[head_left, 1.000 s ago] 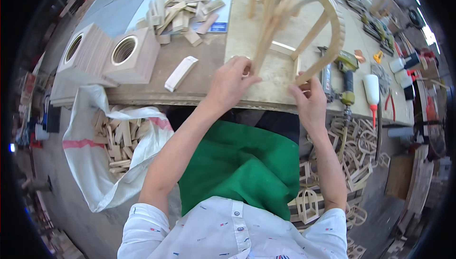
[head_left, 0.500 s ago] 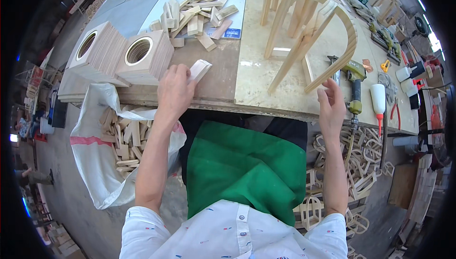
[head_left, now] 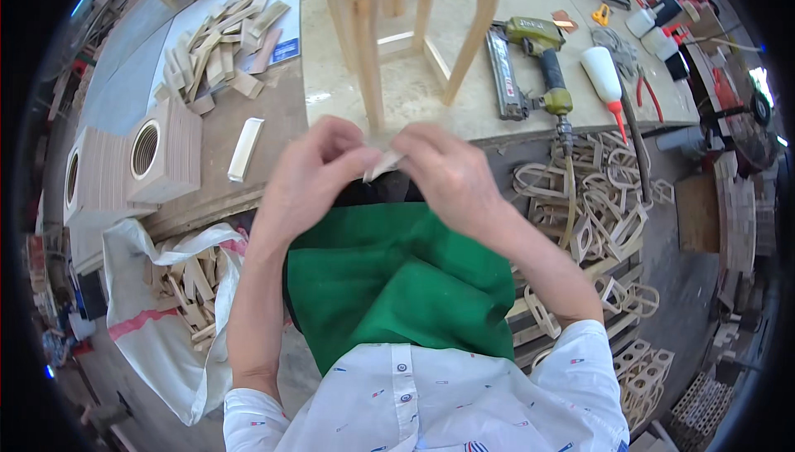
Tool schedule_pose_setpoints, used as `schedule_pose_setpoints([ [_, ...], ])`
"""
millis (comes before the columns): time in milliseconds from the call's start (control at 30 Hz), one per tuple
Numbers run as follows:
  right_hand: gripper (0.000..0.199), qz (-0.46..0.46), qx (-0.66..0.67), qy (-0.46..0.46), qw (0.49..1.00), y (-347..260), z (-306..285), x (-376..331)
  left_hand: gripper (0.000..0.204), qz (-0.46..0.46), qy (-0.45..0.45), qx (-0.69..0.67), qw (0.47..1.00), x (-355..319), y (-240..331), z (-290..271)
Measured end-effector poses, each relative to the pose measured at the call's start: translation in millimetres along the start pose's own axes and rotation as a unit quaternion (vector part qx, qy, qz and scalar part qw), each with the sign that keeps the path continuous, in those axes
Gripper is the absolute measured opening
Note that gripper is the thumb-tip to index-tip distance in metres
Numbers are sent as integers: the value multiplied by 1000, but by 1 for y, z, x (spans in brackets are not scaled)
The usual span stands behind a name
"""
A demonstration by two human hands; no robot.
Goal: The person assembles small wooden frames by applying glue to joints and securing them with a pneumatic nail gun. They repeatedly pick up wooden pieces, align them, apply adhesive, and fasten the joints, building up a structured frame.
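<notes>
My two hands meet at the table's front edge, above the green apron. Both have their fingers curled in at a small pale strip [head_left: 383, 167], which is blurred, so I cannot make out its kind. My right hand [head_left: 451, 169] pinches it from the right, and the thumb of my left hand [head_left: 319, 162] presses at its other end. A white-topped strip [head_left: 246, 149] lies on the table to the left of my left hand. Just beyond my hands stands a bent wooden frame [head_left: 476, 29] with tall legs.
A green nail gun [head_left: 542, 54] and a white glue bottle [head_left: 602, 75] lie on the right. Wood pieces [head_left: 219, 42] are heaped far left, near blocks with round holes [head_left: 170, 149]. A white sack [head_left: 137, 307] of offcuts stands below left; wooden frames [head_left: 596, 187] are piled below right.
My left hand has left the white-topped strip and moved right. My right hand has come leftward from beside the bent frame, and both hands now meet at a small pale strip. The view has shifted right.
</notes>
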State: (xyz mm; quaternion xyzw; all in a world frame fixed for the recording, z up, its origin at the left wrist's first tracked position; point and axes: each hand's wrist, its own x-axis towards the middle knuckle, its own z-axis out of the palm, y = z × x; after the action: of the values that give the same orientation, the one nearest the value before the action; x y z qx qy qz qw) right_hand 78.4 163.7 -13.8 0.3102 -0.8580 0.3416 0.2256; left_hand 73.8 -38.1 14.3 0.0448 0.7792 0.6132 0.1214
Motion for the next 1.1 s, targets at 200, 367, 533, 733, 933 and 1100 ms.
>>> schedule_pose_setpoints([
  [200, 12, 57, -61, -23, 996, 34, -12, 13, 36, 143, -16, 200, 969, 50, -17, -7],
  [367, 11, 50, -77, -24, 995, 52, -6, 15, 32, 52, -71, 101, 991, 68, -22, 4],
  [533, 18, 64, -101, -55, 991, 68, -7, 12, 30, 71, -61, 82, 992, 67, -30, 18],
  [733, 16, 74, -115, -74, 988, 68, -2, 10, 30, 70, -71, 69, 993, 71, -32, 21],
  [933, 15, 59, -107, -57, 991, 75, 5, 8, 38, 44, -97, 83, 991, 74, -29, 22],
  [1100, 16, 51, -108, -46, 992, 75, 10, 6, 36, 78, -90, 63, 991, 76, -24, 24],
])
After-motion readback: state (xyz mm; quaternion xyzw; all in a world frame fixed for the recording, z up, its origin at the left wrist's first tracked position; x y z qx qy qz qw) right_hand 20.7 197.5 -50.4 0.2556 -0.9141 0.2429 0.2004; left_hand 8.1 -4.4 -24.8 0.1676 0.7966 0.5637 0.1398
